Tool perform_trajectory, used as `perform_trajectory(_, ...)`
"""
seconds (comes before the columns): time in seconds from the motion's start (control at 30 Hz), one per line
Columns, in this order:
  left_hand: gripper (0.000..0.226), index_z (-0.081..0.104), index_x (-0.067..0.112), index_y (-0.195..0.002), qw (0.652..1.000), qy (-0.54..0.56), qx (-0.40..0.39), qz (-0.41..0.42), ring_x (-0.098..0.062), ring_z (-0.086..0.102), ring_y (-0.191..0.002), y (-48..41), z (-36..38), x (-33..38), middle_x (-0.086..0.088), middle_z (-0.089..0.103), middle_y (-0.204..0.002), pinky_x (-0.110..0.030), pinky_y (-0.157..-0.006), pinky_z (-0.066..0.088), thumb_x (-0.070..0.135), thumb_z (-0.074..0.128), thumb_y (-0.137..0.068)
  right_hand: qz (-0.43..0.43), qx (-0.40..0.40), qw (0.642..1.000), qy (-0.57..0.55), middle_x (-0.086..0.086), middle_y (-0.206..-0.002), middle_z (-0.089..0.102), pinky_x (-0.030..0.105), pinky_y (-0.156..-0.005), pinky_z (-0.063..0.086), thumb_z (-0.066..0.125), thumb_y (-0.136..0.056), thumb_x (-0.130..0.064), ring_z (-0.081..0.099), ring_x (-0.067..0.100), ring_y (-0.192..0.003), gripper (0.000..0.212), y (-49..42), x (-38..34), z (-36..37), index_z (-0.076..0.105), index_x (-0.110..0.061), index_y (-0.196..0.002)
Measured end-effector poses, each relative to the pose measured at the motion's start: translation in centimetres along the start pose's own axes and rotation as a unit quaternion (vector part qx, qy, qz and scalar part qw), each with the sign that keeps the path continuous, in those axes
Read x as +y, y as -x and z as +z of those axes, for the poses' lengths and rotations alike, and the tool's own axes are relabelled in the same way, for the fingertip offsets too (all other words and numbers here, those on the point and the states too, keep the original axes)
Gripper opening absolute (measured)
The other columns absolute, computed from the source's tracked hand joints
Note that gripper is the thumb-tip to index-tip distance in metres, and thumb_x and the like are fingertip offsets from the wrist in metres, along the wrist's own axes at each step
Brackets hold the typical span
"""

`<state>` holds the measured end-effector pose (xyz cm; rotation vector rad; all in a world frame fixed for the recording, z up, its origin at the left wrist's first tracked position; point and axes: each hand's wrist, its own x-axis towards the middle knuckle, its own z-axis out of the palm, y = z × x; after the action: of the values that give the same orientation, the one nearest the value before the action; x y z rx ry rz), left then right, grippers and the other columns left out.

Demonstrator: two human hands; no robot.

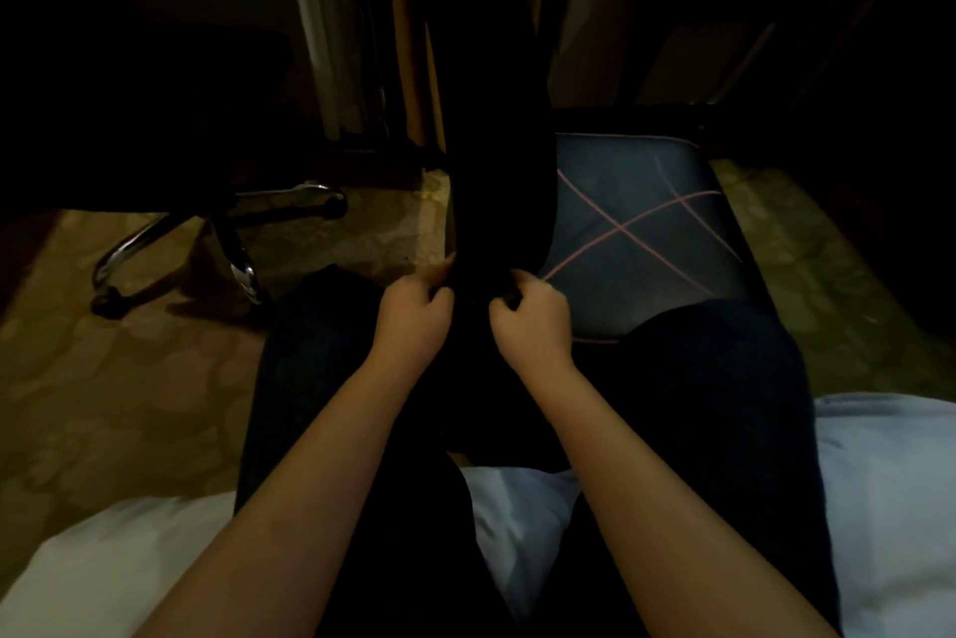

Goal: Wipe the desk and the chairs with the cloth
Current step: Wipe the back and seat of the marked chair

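Dim carpeted room; I'm pinching the dark cloth (496,223) with left hand (414,314) and right hand (533,317), fingers curled on it, beside the cushioned chair (636,223) (lighting's rough). I'm thinking of folding it into a pad first.

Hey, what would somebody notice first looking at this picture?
The left hand and right hand grip a dark cloth at the centre. Right of them sits a blue-grey chair seat crossed with pink lines; at left, an office chair's chrome base stands on patterned carpet.
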<state>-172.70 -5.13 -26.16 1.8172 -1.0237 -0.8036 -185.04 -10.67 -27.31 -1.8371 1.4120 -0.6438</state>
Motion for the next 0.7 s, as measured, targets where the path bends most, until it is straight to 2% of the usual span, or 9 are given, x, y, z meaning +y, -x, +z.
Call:
perform_trajectory(0.07, 0.044, 0.059, 0.020, -0.131, 0.997, 0.057, -0.021, -0.043, -0.011, 0.065, -0.071, -0.1, -0.5, 0.7, -0.007, 0.070, -0.092, -0.017, -0.059, 0.046, 0.000, 0.042, -0.096, -0.028, 0.023, 0.999, 0.006, 0.004, -0.091, 0.071, 0.017, -0.064, 0.040, 0.059, -0.084, -0.011, 0.063, 0.017, -0.082, 0.028, -0.5, -1.6, -1.3, 0.071, -0.012, -0.109)
perform_trajectory(0.1, 0.044, 0.061, 0.025, -0.126, 0.994, 0.084, -0.026, -0.057, -0.008, 0.065, -0.073, -0.2, -0.9, 1.1, -0.003, 0.070, -0.092, -0.019, -0.064, 0.050, 0.000, 0.042, -0.096, -0.052, 0.038, 0.998, 0.002, 0.001, -0.085, 0.069, 0.012, -0.059, 0.037, 0.059, -0.084, -0.011, 0.061, 0.014, -0.077, 0.026, -0.7, -2.6, -2.1, 0.072, -0.012, -0.106)
perform_trajectory(0.17, 0.045, 0.060, 0.032, -0.120, 0.994, 0.101, -0.022, -0.039, -0.010, 0.065, -0.099, -0.8, -1.8, 2.0, 0.005, 0.069, -0.103, -0.026, -0.087, 0.053, -0.001, 0.042, -0.096, -0.102, 0.068, 0.992, -0.029, -0.006, -0.079, 0.066, 0.007, -0.058, 0.038, 0.059, -0.084, -0.010, 0.061, 0.010, -0.074, 0.025, -0.7, -4.4, -3.7, 0.073, -0.014, -0.105)
perform_trajectory(0.27, 0.044, 0.057, 0.027, -0.130, 0.993, 0.114, 0.016, 0.005, -0.007, 0.059, -0.115, -1.5, -2.8, 4.1, 0.018, 0.063, -0.109, -0.026, -0.097, 0.048, 0.001, 0.045, -0.096, -0.168, 0.098, 0.977, -0.092, -0.007, -0.093, 0.071, 0.010, -0.073, 0.047, 0.059, -0.086, -0.008, 0.063, 0.004, -0.084, 0.030, -0.7, -6.3, -4.7, 0.071, -0.015, -0.113)
perform_trajectory(0.4, 0.054, 0.045, 0.020, -0.143, 0.993, 0.101, 0.033, 0.061, 0.000, 0.053, -0.119, -0.2, -2.4, 5.4, 0.015, 0.058, -0.119, -0.012, -0.097, 0.043, -0.003, 0.046, -0.094, -0.162, 0.105, 0.980, -0.052, 0.004, -0.105, 0.071, 0.007, -0.078, 0.039, 0.059, -0.084, -0.004, 0.065, 0.015, -0.097, 0.032, 0.2, -4.8, -3.0, 0.070, -0.008, -0.114)
perform_trajectory(0.5, 0.056, 0.043, 0.022, -0.144, 0.993, 0.100, 0.016, 0.062, -0.004, 0.054, -0.121, 0.6, -2.0, 5.1, 0.016, 0.057, -0.119, -0.017, -0.101, 0.042, -0.003, 0.047, -0.095, -0.105, 0.036, 0.994, -0.003, 0.008, -0.108, 0.070, 0.010, -0.076, 0.037, 0.059, -0.086, -0.007, 0.065, 0.022, -0.101, 0.032, 0.5, -3.1, -2.4, 0.068, -0.008, -0.117)
perform_trajectory(0.6, 0.052, 0.044, 0.022, -0.143, 0.996, 0.077, 0.009, 0.049, 0.001, 0.057, -0.111, 0.2, -2.5, 5.5, 0.018, 0.058, -0.114, -0.016, -0.096, 0.045, 0.002, 0.049, -0.096, -0.110, 0.031, 0.993, 0.012, 0.000, -0.079, 0.066, 0.015, -0.057, 0.036, 0.058, -0.086, -0.010, 0.064, 0.018, -0.076, 0.024, -0.4, -4.4, -3.8, 0.071, -0.012, -0.105)
perform_trajectory(0.63, 0.049, 0.045, 0.022, -0.143, 0.997, 0.064, 0.005, 0.042, 0.004, 0.057, -0.105, 0.0, -2.8, 5.9, 0.019, 0.058, -0.112, -0.013, -0.091, 0.046, 0.005, 0.050, -0.097, -0.129, 0.048, 0.991, 0.000, -0.004, -0.073, 0.063, 0.017, -0.055, 0.037, 0.058, -0.086, -0.010, 0.061, 0.014, -0.069, 0.021, -0.7, -5.5, -4.5, 0.072, -0.012, -0.102)
perform_trajectory(0.7, 0.048, 0.045, 0.023, -0.142, 0.997, 0.065, 0.005, 0.037, -0.002, 0.058, -0.110, -0.3, -3.6, 7.0, 0.014, 0.060, -0.117, -0.019, -0.095, 0.047, 0.007, 0.050, -0.098, -0.181, 0.084, 0.979, -0.037, -0.008, -0.074, 0.063, 0.013, -0.059, 0.041, 0.058, -0.085, -0.009, 0.057, 0.007, -0.068, 0.021, -1.0, -7.7, -5.8, 0.072, -0.013, -0.100)
